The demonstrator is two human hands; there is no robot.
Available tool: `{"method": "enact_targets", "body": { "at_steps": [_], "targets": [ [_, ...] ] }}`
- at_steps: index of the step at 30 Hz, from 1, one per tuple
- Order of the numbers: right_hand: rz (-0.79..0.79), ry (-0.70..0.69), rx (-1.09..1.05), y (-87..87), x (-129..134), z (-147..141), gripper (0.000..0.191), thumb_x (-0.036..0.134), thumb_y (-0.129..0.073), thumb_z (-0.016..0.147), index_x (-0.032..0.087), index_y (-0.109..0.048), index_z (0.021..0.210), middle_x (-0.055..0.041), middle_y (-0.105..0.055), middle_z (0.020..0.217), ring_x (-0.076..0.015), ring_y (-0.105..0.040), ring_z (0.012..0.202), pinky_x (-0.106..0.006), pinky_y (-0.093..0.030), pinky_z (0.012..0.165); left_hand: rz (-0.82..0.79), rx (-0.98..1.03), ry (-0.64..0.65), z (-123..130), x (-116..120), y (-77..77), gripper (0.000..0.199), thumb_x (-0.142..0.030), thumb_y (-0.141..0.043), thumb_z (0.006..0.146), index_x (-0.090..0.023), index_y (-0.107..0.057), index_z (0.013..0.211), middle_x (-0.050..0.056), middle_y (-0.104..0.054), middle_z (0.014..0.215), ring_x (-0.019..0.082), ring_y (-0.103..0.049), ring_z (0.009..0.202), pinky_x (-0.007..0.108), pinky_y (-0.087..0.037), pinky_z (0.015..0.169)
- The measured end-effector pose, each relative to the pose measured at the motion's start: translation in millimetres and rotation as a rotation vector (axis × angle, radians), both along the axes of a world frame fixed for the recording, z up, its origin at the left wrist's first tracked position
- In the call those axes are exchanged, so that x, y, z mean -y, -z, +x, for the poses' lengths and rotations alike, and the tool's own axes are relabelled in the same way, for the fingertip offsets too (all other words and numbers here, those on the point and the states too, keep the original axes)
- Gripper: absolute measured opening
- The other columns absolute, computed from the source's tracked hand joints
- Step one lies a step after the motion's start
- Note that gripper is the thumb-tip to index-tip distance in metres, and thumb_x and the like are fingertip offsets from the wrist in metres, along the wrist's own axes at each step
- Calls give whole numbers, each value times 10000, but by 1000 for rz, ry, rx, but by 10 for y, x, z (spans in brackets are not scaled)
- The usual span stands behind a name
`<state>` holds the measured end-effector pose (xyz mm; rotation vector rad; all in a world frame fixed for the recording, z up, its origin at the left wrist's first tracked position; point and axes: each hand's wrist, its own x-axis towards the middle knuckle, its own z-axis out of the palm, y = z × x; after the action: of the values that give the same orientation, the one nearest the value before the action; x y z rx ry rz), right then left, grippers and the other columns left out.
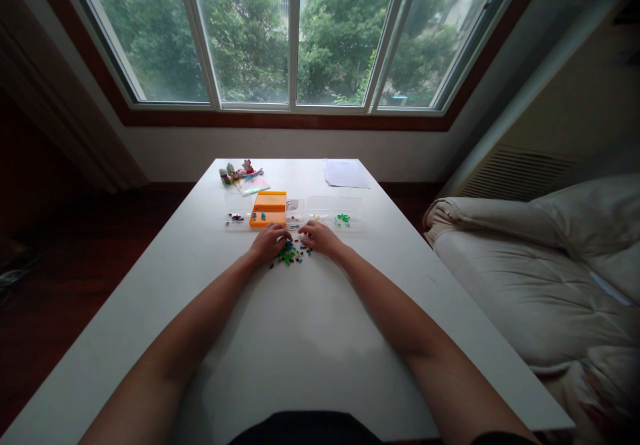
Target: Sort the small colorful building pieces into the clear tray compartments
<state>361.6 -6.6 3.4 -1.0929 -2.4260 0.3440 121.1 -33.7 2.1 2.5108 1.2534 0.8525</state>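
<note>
Daylight through 4 panes (340, 38); dim corners (stretched).

No text, label, brand, number or sign can be read. On the far right of the white table (310, 325), the sheets of paper (345, 173) are too small and pale to tell whether they bear writing. The same goes for the pale, shiny card (253, 184) on the far left.
</note>
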Motion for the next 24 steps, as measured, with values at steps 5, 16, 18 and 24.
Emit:
{"method": "enact_targets", "body": {
  "at_steps": [5,16,18,24],
  "targets": [
    [50,62,109,-39,31,-49,159,215,-617,922,196,-737,1024,-63,-645,1007,-153,-593,895,-246,-417,827,-6,22,-28,-5,-18,7,212,-156,-562,878,-241,-748,936,54,-663,994,225,-563,994,367,-466,908],
    [52,130,247,-183,98,-74,230,222,-515,980,179,-740,999,-85,-674,1013,-172,-608,956,-242,-403,863,-11,41,-35,-12,-29,18,211,-159,-562,875,-244,-748,925,52,-668,976,224,-571,983,365,-472,892],
    [54,133,254,-191,95,-67,223,215,-524,971,187,-736,1038,-82,-674,1030,-173,-609,968,-243,-406,867,-13,38,-37,-12,-29,19,211,-163,-558,876,-243,-747,927,52,-671,979,224,-574,986,365,-472,894],
    [75,86,322,-218,107,-106,219,271,-538,977,178,-735,998,-88,-675,1037,-180,-610,976,-249,-414,866,12,59,-72,-67,-68,41,216,-181,-549,876,-243,-747,936,48,-682,985,222,-582,990,375,-473,911]
  ]
}}
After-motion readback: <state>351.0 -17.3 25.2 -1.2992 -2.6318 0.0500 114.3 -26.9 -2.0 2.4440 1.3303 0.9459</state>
